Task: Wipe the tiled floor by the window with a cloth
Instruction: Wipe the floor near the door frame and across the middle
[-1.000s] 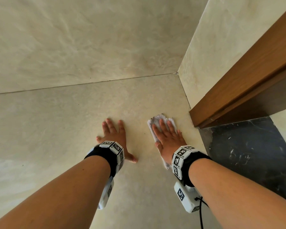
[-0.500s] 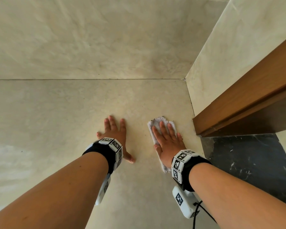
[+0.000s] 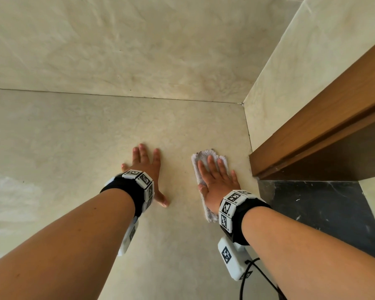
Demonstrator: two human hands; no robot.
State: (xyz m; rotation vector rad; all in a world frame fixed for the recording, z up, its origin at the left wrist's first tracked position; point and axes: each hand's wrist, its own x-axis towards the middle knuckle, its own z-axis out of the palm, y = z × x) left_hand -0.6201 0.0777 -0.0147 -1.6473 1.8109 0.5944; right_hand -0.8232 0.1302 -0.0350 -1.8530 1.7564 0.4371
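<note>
- While the right hand [image 3: 217,182] presses palm down on the cloth [image 3: 205,154], its fingers lie straight and only slightly apart, curled round nothing.
- The cloth is pale and rough, with dark specks along its far edge. It lies flat on the tiled floor [image 3: 74,137], just left of the lower end of the wooden frame [image 3: 312,131] and not touching it. It shows beyond the fingertips and again beside the wrist.
- The left hand [image 3: 148,167] rests palm down on bare floor, further left of the wooden frame than the cloth. It is near the cloth but apart from it, with straight, spread fingers and the thumb stuck out toward the cloth.
- Each wrist wears a black band [image 3: 126,189] ringed with white blocks printed in black-and-white square codes.
- A white box [image 3: 232,263] hangs under the right wrist, and a black cable [image 3: 250,276] trails from it.
- A dark veined stone slab [image 3: 323,208] lies just under the wooden frame.
- A thin joint line [image 3: 117,95] crosses the floor beyond the hands and ends at the corner behind the wooden frame.
</note>
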